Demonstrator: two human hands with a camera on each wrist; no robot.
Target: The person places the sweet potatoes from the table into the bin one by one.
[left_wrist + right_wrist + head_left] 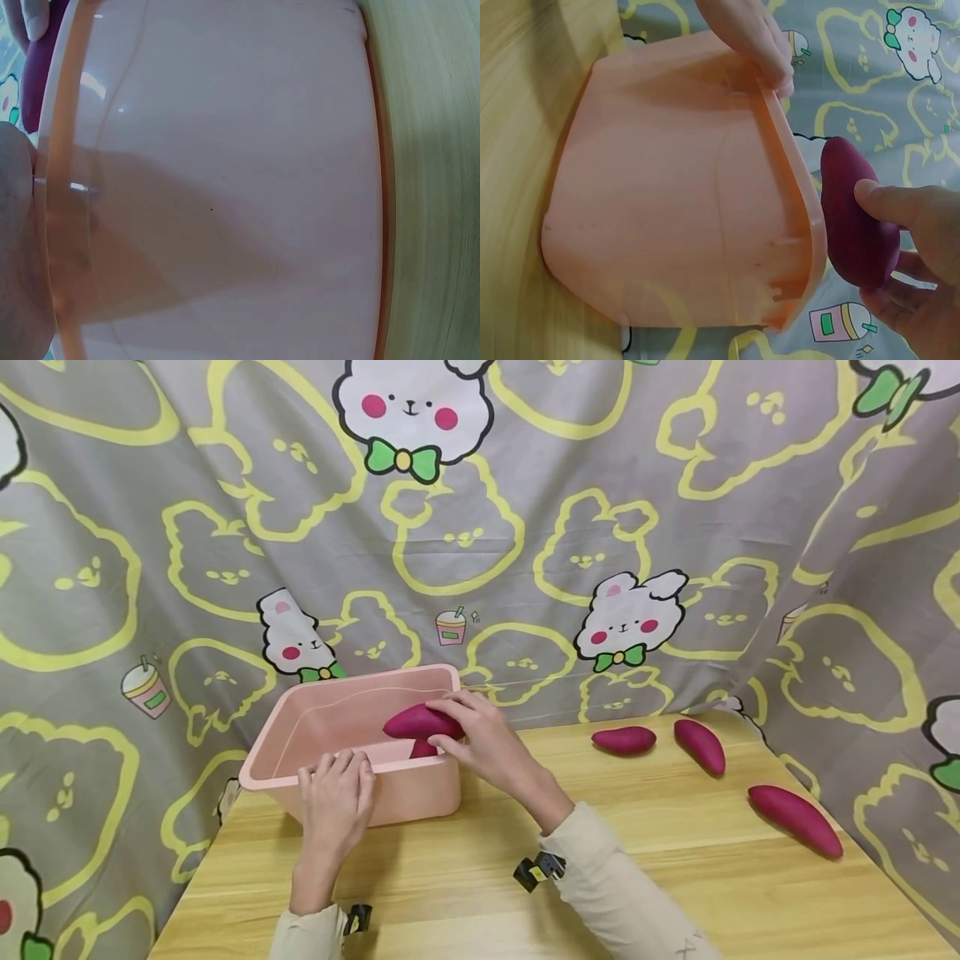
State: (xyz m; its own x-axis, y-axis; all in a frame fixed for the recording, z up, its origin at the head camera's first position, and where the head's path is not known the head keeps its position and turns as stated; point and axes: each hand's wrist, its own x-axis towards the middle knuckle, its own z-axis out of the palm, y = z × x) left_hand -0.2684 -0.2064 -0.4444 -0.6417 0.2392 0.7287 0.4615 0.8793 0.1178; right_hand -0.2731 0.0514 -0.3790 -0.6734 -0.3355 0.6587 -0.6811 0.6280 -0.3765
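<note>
A pink plastic bin (416, 797) stands on the table, open side up. My left hand (335, 802) grips its front rim, fingers bent over the edge. Above the bin's right end, my right hand (491, 743) holds a purple sweet potato (420, 721) between thumb and fingers. The right wrist view shows this sweet potato (851, 217) just past the bin's rim, thumb on one side. Another sweet potato (422, 749) is inside the bin below it, partly hidden by the front rim. The bin's outer wall (225, 150) fills most of the left wrist view.
Three more purple sweet potatoes lie on the right of the wooden table (660, 827): one (624, 741) near the back, one (700, 747) beside it, and one (797, 821) nearer the right edge. A patterned grey curtain (525, 552) hangs behind and at both sides.
</note>
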